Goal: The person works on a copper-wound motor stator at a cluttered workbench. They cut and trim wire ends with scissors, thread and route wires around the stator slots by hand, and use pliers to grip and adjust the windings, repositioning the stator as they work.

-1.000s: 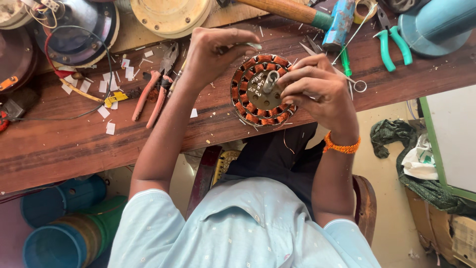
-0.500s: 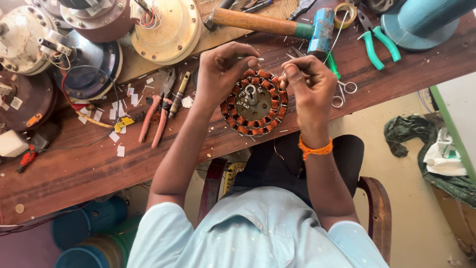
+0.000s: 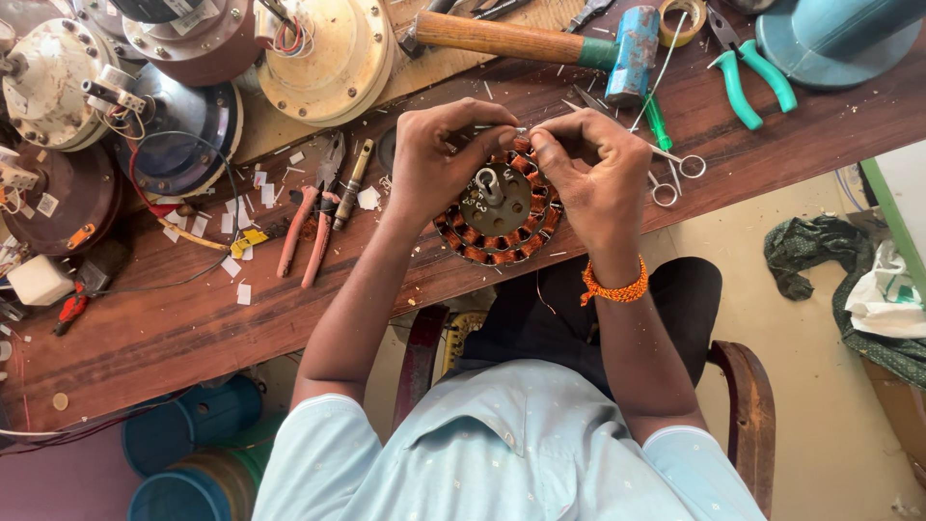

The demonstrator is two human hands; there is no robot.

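Copper-orange coils sit directly under the grip. Both hands meet over the far rim of the round stator (image 3: 497, 230). The left hand (image 3: 439, 166) has thumb and forefinger pressed together on a short, pale, thin piece (image 3: 519, 129). It may be a wire end or a sleeve, but it is too small to tell. The right hand (image 3: 593, 183) pinches the same piece from the other side, its fingertips (image 3: 540, 145) closed tight and almost touching those of the left. The other fingers of each hand curl in and rest on or just above the stator's coils.

Step in hand, as judged: fine work on a lead at one coil on the stator's far edge, about mid-way. The next move seems to call for a steady two-handed pinch and small, controlled finger motion with the stator lying still.

The stator lies flat on the wooden workbench (image 3: 145, 338), near its front edge, steel hub upward.

- Right of the stator: small scissors (image 3: 677, 174).
- Beyond the scissors: a green-handled screwdriver (image 3: 658, 121) and green pliers (image 3: 750, 79).
- Beyond the stator: a wooden-handled hammer (image 3: 521, 39).
- Left of the stator: red-handled pliers (image 3: 311, 220) among white paper scraps (image 3: 236, 207).
- Further left and back: a cream motor housing (image 3: 333, 53).

An orange bracelet (image 3: 614, 287) circles the right wrist.
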